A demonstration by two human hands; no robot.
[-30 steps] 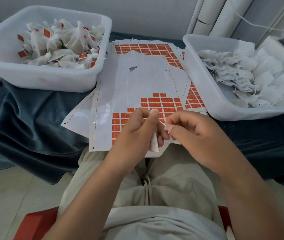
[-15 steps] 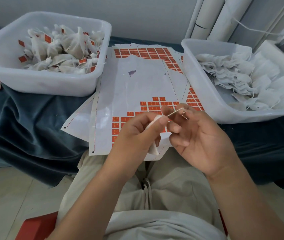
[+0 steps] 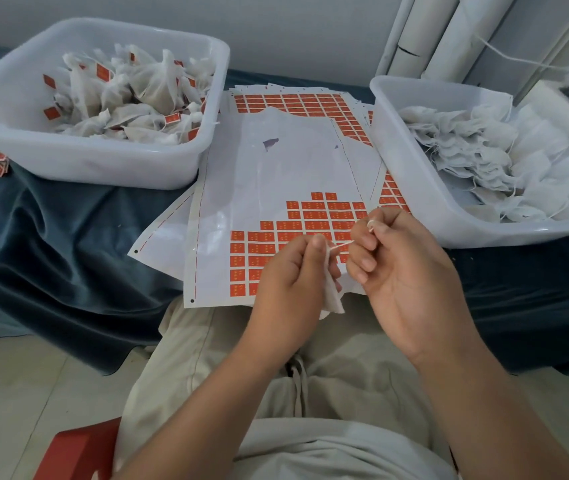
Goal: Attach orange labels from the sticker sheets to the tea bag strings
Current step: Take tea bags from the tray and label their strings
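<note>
Head view: left hand (image 3: 286, 271) closed in a pinch grip on a white tea bag (image 3: 333, 296), hanging below the fingers at near centre, above the near edge of the sticker sheet (image 3: 276, 174). Right hand (image 3: 411, 271) just to the right, grip curled on the string (image 3: 342, 244), stretched straight between both hands over the orange labels (image 3: 311, 223). Far left, bin of labelled bags (image 3: 103, 168); far right, bin of plain bags (image 3: 414, 188).

Two white tubs (image 3: 103, 164) (image 3: 414, 188), two hands (image 3: 290, 278) (image 3: 411, 275), one tea bag (image 3: 333, 299), one string (image 3: 341, 245)
</note>
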